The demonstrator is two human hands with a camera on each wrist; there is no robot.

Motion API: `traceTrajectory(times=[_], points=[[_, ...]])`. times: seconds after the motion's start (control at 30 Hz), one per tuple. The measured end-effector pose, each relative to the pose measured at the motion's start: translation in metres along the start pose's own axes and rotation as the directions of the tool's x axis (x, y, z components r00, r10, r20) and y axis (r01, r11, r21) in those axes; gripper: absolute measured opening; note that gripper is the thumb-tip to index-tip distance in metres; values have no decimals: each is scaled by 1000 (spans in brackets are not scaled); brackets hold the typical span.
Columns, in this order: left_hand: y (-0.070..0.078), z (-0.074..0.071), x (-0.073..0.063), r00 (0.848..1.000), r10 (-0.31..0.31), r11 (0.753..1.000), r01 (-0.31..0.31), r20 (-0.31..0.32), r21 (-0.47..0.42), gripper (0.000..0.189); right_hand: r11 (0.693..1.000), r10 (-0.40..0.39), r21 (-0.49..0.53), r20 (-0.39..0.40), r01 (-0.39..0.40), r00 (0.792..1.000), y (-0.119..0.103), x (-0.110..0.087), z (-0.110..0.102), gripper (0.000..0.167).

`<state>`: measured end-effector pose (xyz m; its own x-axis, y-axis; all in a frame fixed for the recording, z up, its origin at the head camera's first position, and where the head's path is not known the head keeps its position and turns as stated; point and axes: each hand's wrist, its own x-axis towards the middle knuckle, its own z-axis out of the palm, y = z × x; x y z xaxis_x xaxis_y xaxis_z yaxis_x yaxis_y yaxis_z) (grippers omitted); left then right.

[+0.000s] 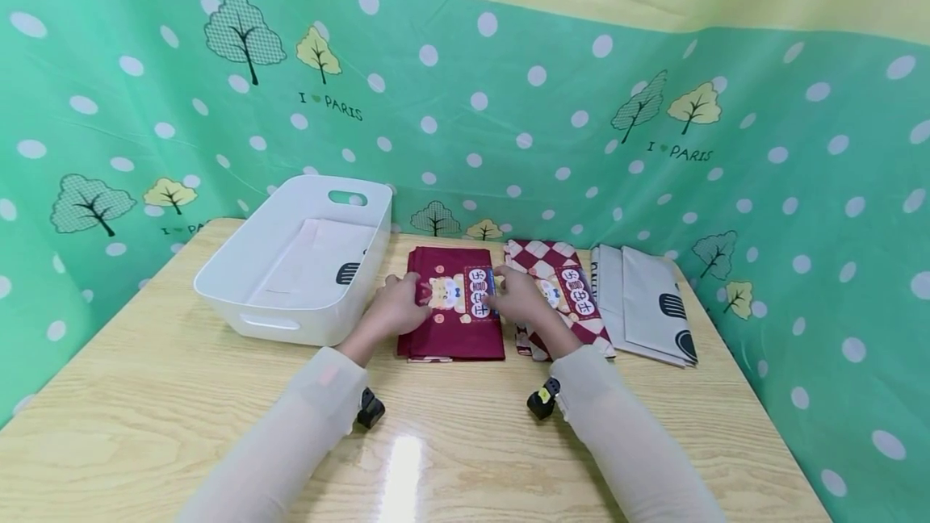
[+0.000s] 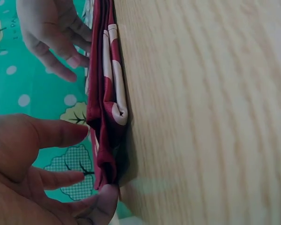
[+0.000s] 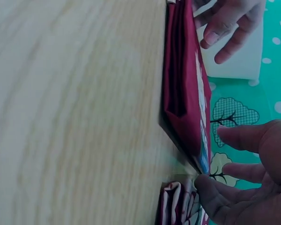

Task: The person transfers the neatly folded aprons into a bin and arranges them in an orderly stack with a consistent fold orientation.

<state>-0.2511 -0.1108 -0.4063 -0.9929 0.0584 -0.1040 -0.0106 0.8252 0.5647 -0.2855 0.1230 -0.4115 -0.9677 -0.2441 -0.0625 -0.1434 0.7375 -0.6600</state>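
Observation:
A dark red folded packet (image 1: 454, 321) with a cartoon label lies flat on the wooden table (image 1: 450, 442). My left hand (image 1: 398, 307) touches its left edge with nearly straight fingers (image 2: 70, 133), and the thumb (image 2: 105, 197) is at the edge low by the table. My right hand (image 1: 517, 297) is at the packet's right edge, and one fingertip (image 3: 203, 183) touches the corner of the red packet (image 3: 182, 93). In the right wrist view that edge looks slightly raised. The red packet (image 2: 105, 93) shows folded layers with white dots.
A white bin (image 1: 240, 285) stands to the left and holds a pale folded packet (image 1: 312, 265). To the right lie a red-and-white checkered packet (image 1: 574, 321) and a grey folded stack (image 1: 647, 305). A green dotted curtain (image 1: 508, 103) walls off the back and sides.

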Motion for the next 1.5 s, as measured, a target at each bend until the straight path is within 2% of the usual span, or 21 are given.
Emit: traceTrajectory(times=[0.17,0.33,0.53,0.63,0.8,0.9,1.0,1.17,1.33,1.5], points=[[-1,4,3,1000,-22,999,22,4,-27,71,994,-36,-99,8,36,999,-2,1,8,66],[-1,5,5,999,-42,997,42,4,-70,69,988,-23,-155,-10,21,1000,-8,-1,12,65],[0,7,8,997,-77,990,78,11,-119,73,998,22,-64,-34,-24,999,-11,-3,12,58],[1,8,9,995,-103,978,104,14,-180,76,999,55,3,-47,-54,997,-10,-4,11,57],[3,7,9,990,-138,953,134,4,-273,75,996,72,59,-70,-68,995,-8,-4,11,55],[3,7,10,987,-160,925,158,23,-345,75,991,86,106,-84,-77,993,-8,-4,10,57],[2,8,11,983,-177,883,183,54,-431,76,981,105,170,-90,-89,990,-8,-4,9,59],[2,7,12,982,-174,813,188,77,-552,75,950,119,298,-79,-90,990,-6,-3,8,58],[4,5,13,984,-159,775,174,79,-608,74,901,120,425,-57,-85,991,-5,-4,5,57],[6,5,12,982,-165,733,184,91,-655,73,869,122,489,-69,-73,990,-4,-5,3,56]])
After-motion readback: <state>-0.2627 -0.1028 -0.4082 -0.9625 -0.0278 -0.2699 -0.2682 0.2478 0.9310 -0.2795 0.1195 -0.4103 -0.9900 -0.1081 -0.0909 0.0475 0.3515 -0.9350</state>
